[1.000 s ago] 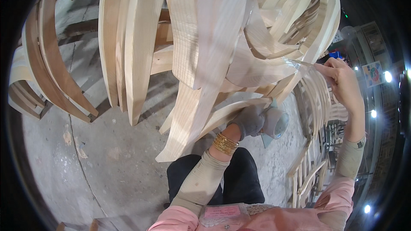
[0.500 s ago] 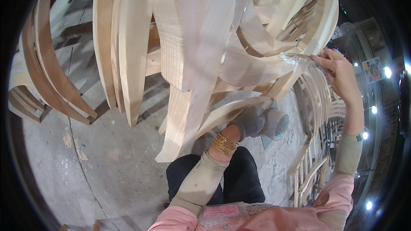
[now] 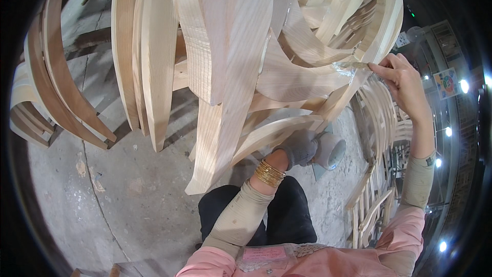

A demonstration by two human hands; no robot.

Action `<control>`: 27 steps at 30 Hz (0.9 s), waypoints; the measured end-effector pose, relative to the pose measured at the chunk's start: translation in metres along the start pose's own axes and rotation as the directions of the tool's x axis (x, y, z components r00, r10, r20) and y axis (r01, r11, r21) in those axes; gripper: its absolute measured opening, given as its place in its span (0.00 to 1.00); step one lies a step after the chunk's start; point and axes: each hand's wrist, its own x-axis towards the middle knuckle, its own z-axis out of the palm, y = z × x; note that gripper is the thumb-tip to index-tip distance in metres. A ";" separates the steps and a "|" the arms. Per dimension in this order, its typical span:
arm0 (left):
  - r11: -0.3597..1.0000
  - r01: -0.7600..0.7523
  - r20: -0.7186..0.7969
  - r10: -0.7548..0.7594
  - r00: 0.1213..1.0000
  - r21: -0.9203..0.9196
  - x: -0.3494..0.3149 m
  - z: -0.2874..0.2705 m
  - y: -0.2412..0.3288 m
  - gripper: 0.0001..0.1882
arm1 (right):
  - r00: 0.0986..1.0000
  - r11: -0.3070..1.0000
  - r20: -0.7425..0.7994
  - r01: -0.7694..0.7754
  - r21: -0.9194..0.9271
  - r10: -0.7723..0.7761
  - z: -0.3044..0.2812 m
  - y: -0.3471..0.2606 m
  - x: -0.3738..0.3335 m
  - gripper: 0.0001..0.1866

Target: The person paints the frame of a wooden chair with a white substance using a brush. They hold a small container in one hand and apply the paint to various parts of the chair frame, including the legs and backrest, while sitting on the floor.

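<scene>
My right hand [image 3: 405, 84] is bare and pinches a thin, flat spatula [image 3: 360, 65]. The tip lies against a joint of the pale wooden chair frame [image 3: 302, 79], where a shiny whitish smear of paste [image 3: 343, 70] covers the wood. Lower down, my left hand [image 3: 299, 149] wears a grey glove and is closed around a whitish cup [image 3: 330, 153]. The cup tilts to the right, and what is in it cannot be made out. A thin grey-green flat piece [image 3: 320, 173] shows beside the cup; whether my hand holds it too is unclear.
Curved wooden frame parts [image 3: 123, 51] stand to the left, and darker curved legs [image 3: 66, 87] farther left. More frames [image 3: 382, 113] are stacked at the right. Below lies a cracked concrete floor [image 3: 138, 195]. Lights and shelves line the far right.
The spatula and my right hand have shifted slightly left along the joint. The near part of the wooden frame sits slightly farther left. My left hand keeps its hold on the cup.
</scene>
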 end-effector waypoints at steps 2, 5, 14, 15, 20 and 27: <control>1.000 0.020 0.026 -0.019 0.999 -0.019 0.000 0.001 0.003 0.14 | 1.000 1.000 0.027 -0.007 0.014 0.006 -0.002 0.001 -0.001 0.15; 0.995 0.068 0.070 -0.063 0.996 -0.070 0.001 -0.001 0.005 0.14 | 1.000 0.999 0.011 -0.027 0.023 0.027 -0.003 0.005 -0.001 0.14; 0.986 0.030 0.059 -0.020 0.998 -0.167 -0.001 0.003 0.000 0.14 | 0.996 0.995 0.062 -0.069 0.075 0.064 -0.006 0.007 -0.006 0.13; 0.984 0.057 0.076 -0.044 0.996 -0.167 -0.002 0.002 0.002 0.14 | 0.999 0.996 0.036 -0.042 0.076 0.039 -0.003 0.007 -0.006 0.14; 0.982 0.088 0.084 -0.074 0.994 -0.167 -0.005 0.002 0.008 0.14 | 1.000 1.000 0.005 -0.010 -0.019 0.010 -0.001 0.002 -0.006 0.14; 0.984 0.095 0.076 -0.084 0.993 -0.150 -0.008 0.004 0.010 0.14 | 0.999 0.998 -0.039 0.036 -0.043 -0.037 0.005 0.006 -0.009 0.15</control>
